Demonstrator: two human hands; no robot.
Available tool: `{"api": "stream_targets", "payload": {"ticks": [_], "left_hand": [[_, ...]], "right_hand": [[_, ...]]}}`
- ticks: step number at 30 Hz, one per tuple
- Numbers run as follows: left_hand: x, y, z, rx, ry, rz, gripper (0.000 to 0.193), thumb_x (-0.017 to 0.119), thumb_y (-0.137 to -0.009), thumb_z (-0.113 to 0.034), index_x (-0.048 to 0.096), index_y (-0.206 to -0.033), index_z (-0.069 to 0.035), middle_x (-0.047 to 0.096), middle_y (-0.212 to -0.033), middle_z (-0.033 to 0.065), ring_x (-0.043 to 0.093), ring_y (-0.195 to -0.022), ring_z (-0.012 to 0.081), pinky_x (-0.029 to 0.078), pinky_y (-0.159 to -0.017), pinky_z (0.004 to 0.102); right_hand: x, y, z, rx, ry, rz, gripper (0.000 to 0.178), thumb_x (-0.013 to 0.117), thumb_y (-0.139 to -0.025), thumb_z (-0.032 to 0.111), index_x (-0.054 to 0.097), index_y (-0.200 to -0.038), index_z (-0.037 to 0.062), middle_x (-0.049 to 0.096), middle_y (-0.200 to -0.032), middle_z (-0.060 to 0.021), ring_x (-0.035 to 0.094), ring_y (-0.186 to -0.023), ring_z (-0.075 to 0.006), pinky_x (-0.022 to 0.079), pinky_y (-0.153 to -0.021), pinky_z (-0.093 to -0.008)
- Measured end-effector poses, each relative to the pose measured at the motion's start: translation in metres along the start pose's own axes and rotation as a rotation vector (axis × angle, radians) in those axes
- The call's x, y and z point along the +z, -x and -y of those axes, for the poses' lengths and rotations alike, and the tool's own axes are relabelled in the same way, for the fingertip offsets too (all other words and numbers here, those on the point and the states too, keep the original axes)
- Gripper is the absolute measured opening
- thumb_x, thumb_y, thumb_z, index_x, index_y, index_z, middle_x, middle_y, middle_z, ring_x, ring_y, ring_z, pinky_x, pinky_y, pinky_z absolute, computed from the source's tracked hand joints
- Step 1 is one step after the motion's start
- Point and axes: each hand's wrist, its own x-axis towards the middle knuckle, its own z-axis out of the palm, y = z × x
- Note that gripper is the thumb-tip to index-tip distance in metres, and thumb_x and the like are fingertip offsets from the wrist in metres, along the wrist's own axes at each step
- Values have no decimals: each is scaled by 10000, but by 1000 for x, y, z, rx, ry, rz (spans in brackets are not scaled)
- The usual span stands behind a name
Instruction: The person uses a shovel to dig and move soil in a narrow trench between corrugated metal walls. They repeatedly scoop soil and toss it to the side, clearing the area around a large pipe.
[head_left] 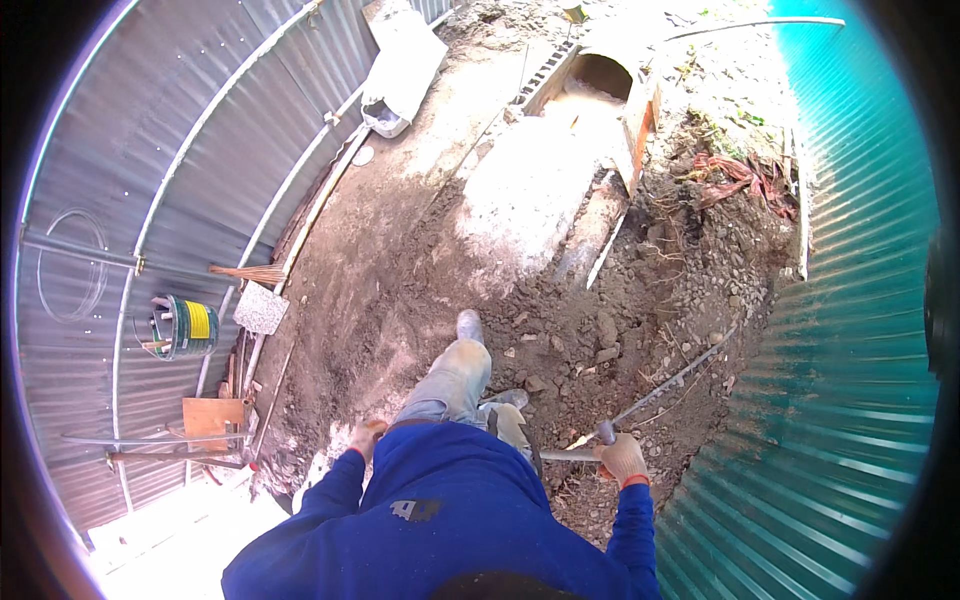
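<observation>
My right hand (624,459), in a pale glove with an orange cuff, is closed round a hammer-like tool (568,455). A pale straight bar reaches left from the fist, and a grey rounded end (605,432) sticks up beside it; the glove covers where they join. On the other side, my left hand (366,438), also gloved, hangs by my hip. Its fingers are too small and turned away to read. One boot (469,326) is planted ahead on the soil, below my dusty trouser leg (455,372).
A concrete pipe opening (602,72) with wooden boards (640,130) lies ahead. Grey corrugated sheets (120,190) wall the left, green ones (830,400) the right. A bucket of tools (188,327) hangs at left. Loose rubble (607,335) and a long rod (680,375) lie at right.
</observation>
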Motion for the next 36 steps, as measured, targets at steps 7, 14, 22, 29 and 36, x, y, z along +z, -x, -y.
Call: {"api": "stream_targets", "payload": {"ticks": [7, 14, 22, 29, 36], "left_hand": [[1, -18, 17, -226, 235, 60, 250, 668, -963, -170, 722, -1179, -56, 742, -910, 70, 702, -783, 210, 575, -715, 383], [-98, -142, -63, -113, 513, 75, 262, 672, -965, -189, 726, -1185, -57, 752, -925, 93, 720, -792, 225, 585, -725, 380], [-325, -193, -205, -64, 426, -58, 228, 654, -969, -238, 714, -1082, -49, 702, -823, 87, 726, -732, 201, 624, -681, 370], [-360, -246, -345, 233, 248, 84, 323, 659, -987, -291, 693, -1160, -21, 725, -937, 83, 715, -852, 166, 582, -777, 314], [-261, -215, -444, 331, -31, 579, 329, 651, -1003, -266, 690, -1216, -18, 764, -1067, 106, 718, -1029, 193, 554, -911, 341]], "right_hand": [[19, 6, 55, 43, 55, -15, 252, 748, -839, 159, 723, -920, -78, 729, -774, -164, 738, -614, -244, 602, -542, -367], [49, -32, 168, 95, 306, 119, 328, 754, -822, 272, 744, -843, -56, 715, -656, -140, 738, -595, -231, 591, -586, -388], [131, -36, 244, 6, 718, 230, 276, 691, -794, 283, 798, -871, 40, 757, -742, -148, 761, -703, -297, 598, -670, -411], [157, -1, 281, 84, 797, 128, 283, 639, -817, 177, 789, -966, -11, 769, -945, -228, 768, -889, -360, 609, -806, -457], [34, 0, 439, 237, 408, 33, 264, 664, -825, 190, 736, -786, -60, 713, -662, -148, 705, -540, -249, 577, -541, -381]]}}
